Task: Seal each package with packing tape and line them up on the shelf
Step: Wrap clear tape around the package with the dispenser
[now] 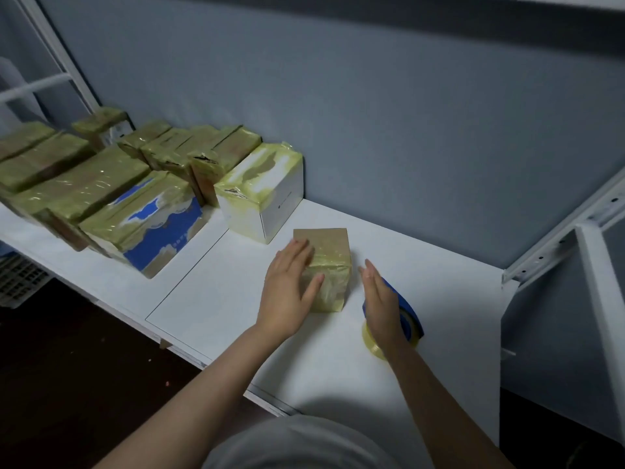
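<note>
1. The box [333,243] stands on the shelf [433,262], mid-front, between your two grips. Tape covers its near half. The far part of the top shows bare cardboard.
2. Left grip [291,292]: fingers straight, laid flat over the box's top-left edge, thumb against the near face. It presses and does not clasp.
3. Right grip [382,299]: just right of the box and apart from it. Fingers are straight, palm turned toward the box. It hangs over the tape gun [411,311]; contact cannot be told.
4. Key relation: the row [101,184] of sealed packages lies left and farther back. Its last member, the white box [267,198], sits just beyond and left of the box. The box's long axis seems to run away from you, toward the wall.
5. Judgement: the left grip is on the side the box must travel toward, so lining up means a short push or lift far-left. The bare cardboard may want another strip first, and the tape gun is under your right grip.
</note>
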